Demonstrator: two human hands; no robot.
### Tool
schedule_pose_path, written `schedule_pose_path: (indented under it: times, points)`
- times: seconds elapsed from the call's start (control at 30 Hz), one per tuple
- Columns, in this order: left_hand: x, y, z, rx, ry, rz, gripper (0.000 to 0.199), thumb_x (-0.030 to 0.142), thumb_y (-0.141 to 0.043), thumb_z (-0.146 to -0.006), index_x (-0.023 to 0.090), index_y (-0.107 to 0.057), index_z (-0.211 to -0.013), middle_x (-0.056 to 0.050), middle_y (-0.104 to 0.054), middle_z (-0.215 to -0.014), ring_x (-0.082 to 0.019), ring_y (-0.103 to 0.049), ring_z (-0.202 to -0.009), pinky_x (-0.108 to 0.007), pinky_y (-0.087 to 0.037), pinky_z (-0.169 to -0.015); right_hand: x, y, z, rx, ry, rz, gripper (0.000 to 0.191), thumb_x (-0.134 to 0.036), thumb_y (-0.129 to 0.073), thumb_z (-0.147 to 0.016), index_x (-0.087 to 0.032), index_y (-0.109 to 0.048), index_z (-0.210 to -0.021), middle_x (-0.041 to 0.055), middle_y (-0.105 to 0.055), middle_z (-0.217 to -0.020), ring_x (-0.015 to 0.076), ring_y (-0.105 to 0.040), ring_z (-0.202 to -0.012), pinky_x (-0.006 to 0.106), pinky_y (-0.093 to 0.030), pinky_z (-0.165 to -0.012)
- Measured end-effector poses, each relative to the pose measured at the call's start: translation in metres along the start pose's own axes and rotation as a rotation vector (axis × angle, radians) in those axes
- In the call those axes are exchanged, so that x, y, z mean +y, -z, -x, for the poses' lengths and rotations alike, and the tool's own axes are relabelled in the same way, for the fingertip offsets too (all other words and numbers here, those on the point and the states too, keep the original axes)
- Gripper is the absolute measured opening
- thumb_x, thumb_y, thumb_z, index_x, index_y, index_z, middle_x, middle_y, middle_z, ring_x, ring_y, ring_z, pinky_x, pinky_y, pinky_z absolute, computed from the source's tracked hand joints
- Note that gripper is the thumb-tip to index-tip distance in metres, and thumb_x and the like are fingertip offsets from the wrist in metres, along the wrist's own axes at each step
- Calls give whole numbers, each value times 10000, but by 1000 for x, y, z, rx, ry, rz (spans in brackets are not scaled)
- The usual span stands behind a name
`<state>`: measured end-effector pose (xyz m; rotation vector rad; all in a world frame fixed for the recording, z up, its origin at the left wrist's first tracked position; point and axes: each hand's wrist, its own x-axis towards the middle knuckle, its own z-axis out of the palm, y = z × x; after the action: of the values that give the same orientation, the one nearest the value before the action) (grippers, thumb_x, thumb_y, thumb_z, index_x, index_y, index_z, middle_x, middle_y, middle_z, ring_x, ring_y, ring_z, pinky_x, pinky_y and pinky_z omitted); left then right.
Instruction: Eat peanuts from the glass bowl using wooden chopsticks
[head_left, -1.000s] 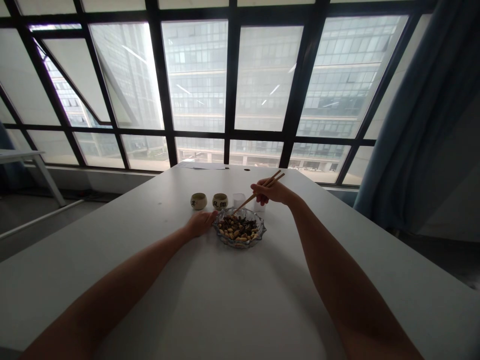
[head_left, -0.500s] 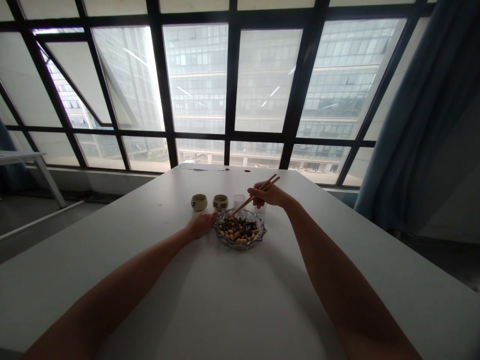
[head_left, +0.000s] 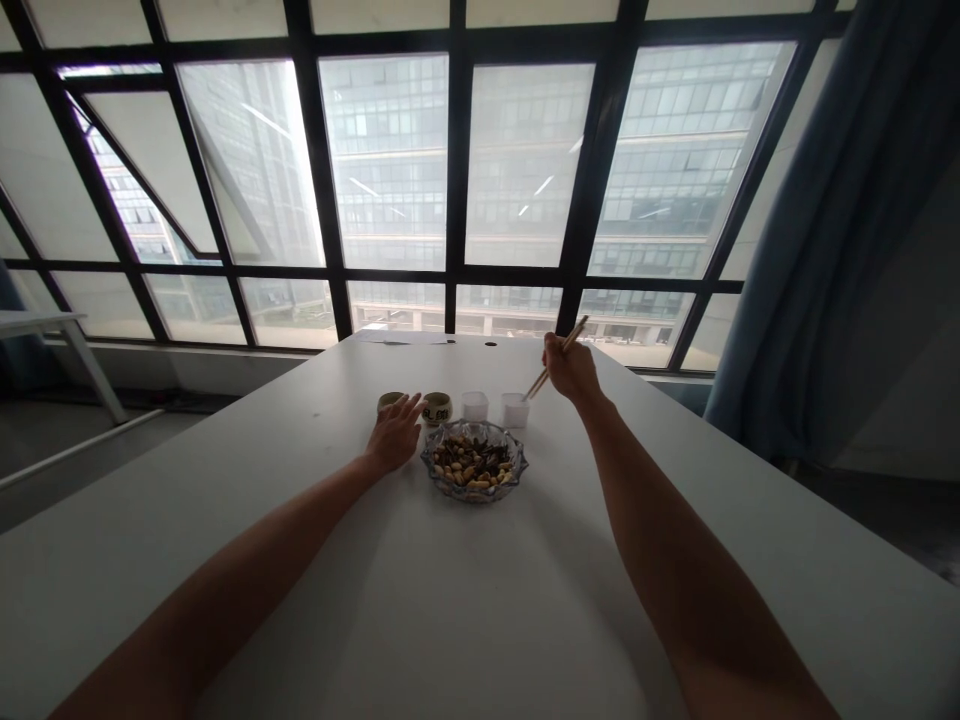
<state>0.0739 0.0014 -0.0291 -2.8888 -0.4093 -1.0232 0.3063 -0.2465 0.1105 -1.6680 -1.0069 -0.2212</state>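
My right hand (head_left: 571,368) is closed round a pair of wooden chopsticks (head_left: 556,358), whose tips point down at the rim of the right clear plastic cup (head_left: 515,411). Another clear cup (head_left: 475,406) stands to its left. A glass bowl with a scalloped rim (head_left: 474,489) holds peanuts and dark pieces (head_left: 480,462). My left hand (head_left: 395,435) has its fingers spread, holding nothing, in front of the left ceramic cup (head_left: 389,399) and partly covering it. The second ceramic cup (head_left: 437,410), with dark characters, stands right of my fingers.
All of this stands on a long white table (head_left: 450,600). A thin flat sheet (head_left: 405,338) and a small dark spot (head_left: 490,344) are at its far end. Another white table (head_left: 37,322) is at the left, and a blue curtain (head_left: 795,260) hangs at the right.
My left hand has let go of the bowl's side and moved left, fingers spreading before the ceramic cups. My right hand has carried the chopsticks up and right, from the bowl to the right clear cup.
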Motion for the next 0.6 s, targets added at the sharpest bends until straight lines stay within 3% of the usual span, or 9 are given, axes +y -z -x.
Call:
schedule_pose_path:
  times: [0.1, 0.33, 0.43, 0.6]
  points:
    - [-3, -3, -3, -47, -13, -51, 562, 196, -429, -901, 207, -485, -1460, -117, -444, -1569, -349, -353, -1460, -617, -245, -1156, 6, -5, 2, 81, 100, 213, 574, -665, -479, -947, -224, -540, -584, 42, -556, -544, 174, -550, -535, 293, -410, -572]
    - [-1, -3, -2, -72, -74, -49, 556, 191, -420, -904, 226, -495, -1453, -98, -465, -1557, -337, -393, -1439, -603, -223, -1162, 18, -11, 0, -26, 152, 309, 566, -587, -431, -1004, -213, -580, -606, 64, -603, -583, 185, -572, -547, 306, -423, -618]
    - [-3, -2, -8, -91, -99, -46, 556, 185, -446, -898, 229, -496, -1450, -114, -488, -1537, -335, -412, -1420, -585, -246, -1152, 22, -11, 0, -149, 126, 483, 461, -447, -474, -1017, -174, -682, -709, 98, -691, -705, 203, -630, -638, 299, -437, -645]
    - [-1, 4, -33, -130, -94, -38, 427, 226, -539, -879, 259, -618, -1297, -107, -642, -1330, -320, -539, -1265, -530, -342, -1092, 36, -15, 7, -421, 7, 721, 281, -308, -601, -951, -137, -765, -1102, 125, -767, -984, 228, -691, -877, 279, -471, -760]
